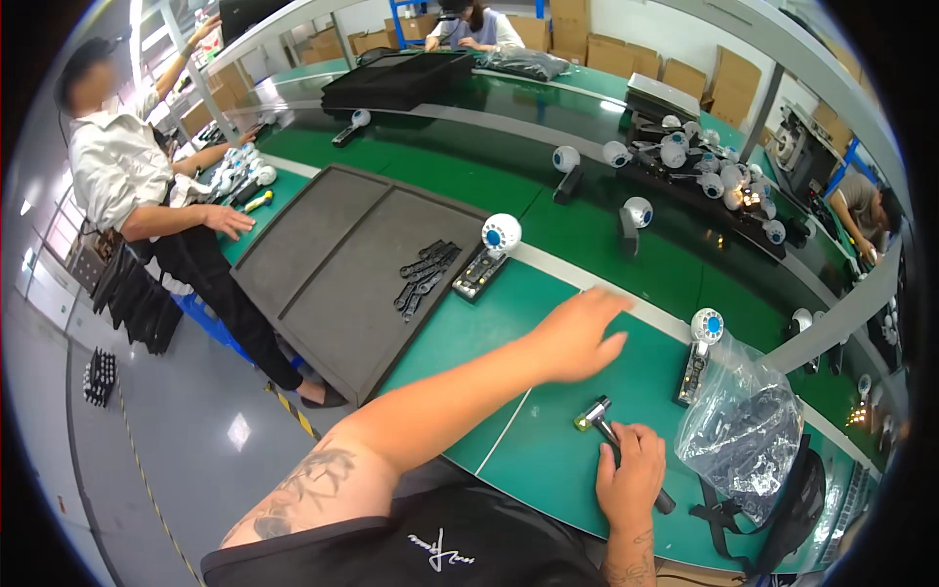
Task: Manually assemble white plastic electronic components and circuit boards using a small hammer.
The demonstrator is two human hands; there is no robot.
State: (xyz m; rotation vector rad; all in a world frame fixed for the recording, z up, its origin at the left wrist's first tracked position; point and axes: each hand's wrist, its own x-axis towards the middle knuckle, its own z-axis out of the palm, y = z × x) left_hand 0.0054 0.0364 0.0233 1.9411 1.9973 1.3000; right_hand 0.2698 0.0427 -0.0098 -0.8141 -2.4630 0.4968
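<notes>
My right hand point(634, 470) is closed around the black handle of a small mallet point(596, 414) with a metal and yellow-green head, low over the green table. Above the table, my left hand point(579, 336) is stretched out with thumb and fingers apart, slightly blurred, holding nothing visible. To its right stands a device point(706, 327) with a white round head, a blue centre and a dark body showing electronic parts. A similar device point(501, 234) lies to its left, beside the grey tray point(333, 264). Several black parts point(427, 279) lie in that tray.
A clear plastic bag point(738, 421) of dark parts and a black strap point(719, 514) lie at the right. Beyond runs a green conveyor point(450, 171) with several white-headed devices point(675, 152). A co-worker point(137, 176) stands at the left; metal posts point(851, 308) frame the table.
</notes>
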